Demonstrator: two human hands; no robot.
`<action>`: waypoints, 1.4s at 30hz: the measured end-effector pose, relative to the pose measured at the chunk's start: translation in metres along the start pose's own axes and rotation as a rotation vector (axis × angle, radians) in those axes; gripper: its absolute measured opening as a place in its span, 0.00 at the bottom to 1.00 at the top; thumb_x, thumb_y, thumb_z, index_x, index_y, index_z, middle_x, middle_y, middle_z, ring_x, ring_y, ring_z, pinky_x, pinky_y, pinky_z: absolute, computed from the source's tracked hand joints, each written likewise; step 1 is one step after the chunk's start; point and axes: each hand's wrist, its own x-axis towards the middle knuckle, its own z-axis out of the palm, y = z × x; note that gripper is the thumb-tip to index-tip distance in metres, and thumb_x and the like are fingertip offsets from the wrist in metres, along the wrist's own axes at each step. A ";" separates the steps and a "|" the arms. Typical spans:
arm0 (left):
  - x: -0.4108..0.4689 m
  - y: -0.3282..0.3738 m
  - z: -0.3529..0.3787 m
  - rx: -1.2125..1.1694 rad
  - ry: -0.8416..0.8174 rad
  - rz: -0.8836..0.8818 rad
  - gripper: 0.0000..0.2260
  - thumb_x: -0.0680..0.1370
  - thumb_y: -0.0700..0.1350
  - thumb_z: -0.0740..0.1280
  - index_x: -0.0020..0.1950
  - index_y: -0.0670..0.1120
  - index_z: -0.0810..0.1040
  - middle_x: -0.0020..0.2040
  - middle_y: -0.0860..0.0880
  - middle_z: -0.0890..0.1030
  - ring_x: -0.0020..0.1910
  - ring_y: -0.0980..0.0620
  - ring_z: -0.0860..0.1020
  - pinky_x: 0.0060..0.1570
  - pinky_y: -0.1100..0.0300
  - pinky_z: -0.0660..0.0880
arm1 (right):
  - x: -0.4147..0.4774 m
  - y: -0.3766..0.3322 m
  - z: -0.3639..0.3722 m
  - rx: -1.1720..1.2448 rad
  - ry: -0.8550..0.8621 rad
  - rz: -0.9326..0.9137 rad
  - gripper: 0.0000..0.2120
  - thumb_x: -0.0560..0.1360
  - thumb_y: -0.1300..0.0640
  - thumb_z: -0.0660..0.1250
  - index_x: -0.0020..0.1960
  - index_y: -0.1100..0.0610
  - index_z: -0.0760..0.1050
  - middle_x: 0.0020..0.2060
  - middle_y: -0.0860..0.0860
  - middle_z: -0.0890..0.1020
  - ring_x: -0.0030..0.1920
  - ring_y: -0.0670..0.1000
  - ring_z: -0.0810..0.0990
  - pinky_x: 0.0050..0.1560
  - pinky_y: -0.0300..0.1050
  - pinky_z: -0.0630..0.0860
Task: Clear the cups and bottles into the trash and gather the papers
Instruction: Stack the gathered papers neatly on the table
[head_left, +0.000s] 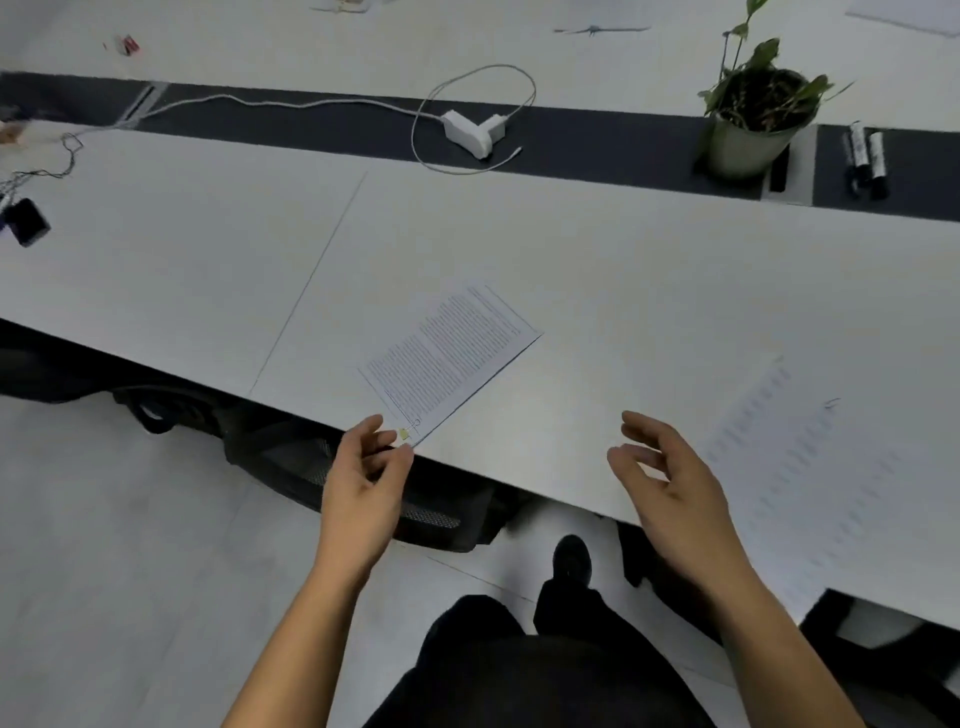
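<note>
Pale worktop (623, 260) carries light, floppy papers (452, 353); grab their clipped six-o'clock corner. Left hand (363, 478) there, grip unclear; right hand (670, 478) slack, empty.

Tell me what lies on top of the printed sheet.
A paper clip and a yellow tab sit at the near corner of the sheet. Any pages beneath are covered.

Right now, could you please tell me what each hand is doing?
Left hand: at the printed sheet's clipped corner; whether it grips cannot be told.
Right hand: open, holding nothing.
</note>
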 end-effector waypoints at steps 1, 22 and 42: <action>0.018 -0.002 0.000 0.032 0.001 -0.006 0.19 0.79 0.43 0.69 0.69 0.50 0.72 0.58 0.52 0.78 0.53 0.57 0.79 0.55 0.56 0.77 | 0.004 -0.006 0.004 -0.003 0.016 0.008 0.17 0.80 0.50 0.65 0.68 0.42 0.72 0.63 0.33 0.75 0.58 0.29 0.74 0.46 0.25 0.71; 0.189 -0.146 0.061 -0.277 -0.189 -0.968 0.21 0.73 0.34 0.73 0.65 0.36 0.71 0.63 0.38 0.78 0.48 0.45 0.81 0.42 0.52 0.82 | 0.050 0.077 0.061 0.128 0.720 0.637 0.40 0.76 0.47 0.71 0.80 0.49 0.52 0.79 0.54 0.50 0.77 0.55 0.55 0.75 0.52 0.59; 0.129 -0.052 0.066 0.024 -0.302 -0.138 0.10 0.78 0.32 0.65 0.50 0.47 0.74 0.50 0.38 0.80 0.36 0.44 0.80 0.42 0.52 0.80 | 0.045 0.121 0.006 0.907 1.375 0.841 0.31 0.77 0.53 0.70 0.76 0.57 0.62 0.69 0.54 0.71 0.64 0.57 0.74 0.63 0.50 0.73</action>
